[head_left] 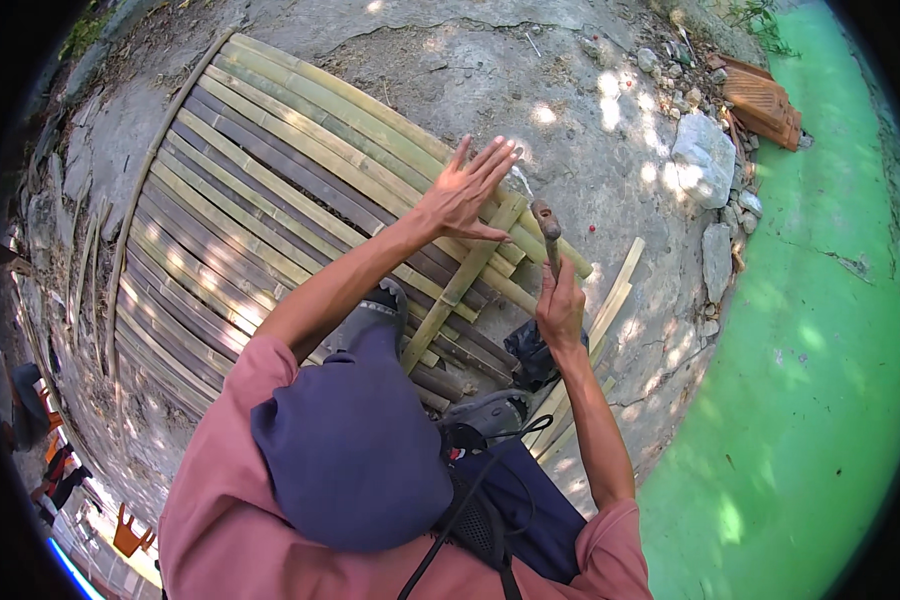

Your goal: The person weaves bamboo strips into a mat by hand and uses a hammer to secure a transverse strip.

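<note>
A panel of long split-bamboo slats (260,190), green and dark brown, lies on the ground in front of me. A bamboo crosspiece (455,295) runs across the slats near their right end. My left hand (465,197) is over the upper right part of the panel, fingers spread, palm down, with nothing in it. Whether it touches the slats I cannot tell. My right hand (561,308) is wrapped round the handle of a hammer (547,222). The hammer's head is raised, just right of the crosspiece's upper end in the view.
Loose bamboo strips (610,310) lie beneath my right forearm, and a black plastic bag (532,352) sits by my feet. Rocks (705,158) and a brown-orange ridged piece (762,103) line the edge of a green surface (780,400). Orange chairs (130,532) stand at far left.
</note>
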Motion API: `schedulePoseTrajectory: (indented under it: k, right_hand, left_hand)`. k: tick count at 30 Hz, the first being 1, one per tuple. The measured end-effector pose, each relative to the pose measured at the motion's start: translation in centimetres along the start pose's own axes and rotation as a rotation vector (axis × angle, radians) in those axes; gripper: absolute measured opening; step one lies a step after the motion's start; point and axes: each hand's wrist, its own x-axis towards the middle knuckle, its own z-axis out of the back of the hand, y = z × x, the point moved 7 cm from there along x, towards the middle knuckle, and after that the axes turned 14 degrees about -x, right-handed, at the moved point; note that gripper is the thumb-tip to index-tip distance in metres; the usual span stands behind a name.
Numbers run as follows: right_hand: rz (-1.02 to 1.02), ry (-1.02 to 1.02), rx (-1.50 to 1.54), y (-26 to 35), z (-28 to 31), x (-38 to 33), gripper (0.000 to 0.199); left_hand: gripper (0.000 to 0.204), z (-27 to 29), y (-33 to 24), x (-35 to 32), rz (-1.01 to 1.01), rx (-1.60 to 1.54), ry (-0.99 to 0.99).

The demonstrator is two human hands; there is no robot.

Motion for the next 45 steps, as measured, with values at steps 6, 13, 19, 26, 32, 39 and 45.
schedulePoseTrajectory:
  k: [6,13,19,26,32,39,45]
  right_hand:
    - [0.028,0.066,-0.022,-1.2,-1.1,-0.6,0.024]
    - [0.096,0.045,-0.03,-0.5,-1.6,-0.5,0.023]
    - [0.146,0.104,-0.081,0.1,-2.0,0.6,0.022]
    - [0.109,0.141,-0.141,-1.4,-3.2,0.3,0.021]
    - [0.258,-0.061,0.029,-0.5,-0.7,-1.2,0.021]
    - [0.028,0.096,-0.042,-1.3,-1.6,1.3,0.016]
    - [0.26,-0.119,-0.005,-0.8,-0.2,-0.5,0.016]
  left_hand:
    - [0.061,2.7,6.4,0.1,0.129,-0.029,-0.139]
    - [0.043,0.9,7.7,0.9,0.204,0.118,-0.178]
    - [0.037,1.2,7.7,0.8,0.243,0.125,-0.122]
    - [0.032,1.4,7.8,1.1,0.271,0.08,-0.109]
    - [0.031,1.4,7.8,0.9,0.26,0.089,-0.11]
    - [0.03,1.3,7.6,1.2,0.282,0.094,-0.063]
    - [0.032,1.7,7.1,1.2,0.235,0.084,-0.152]
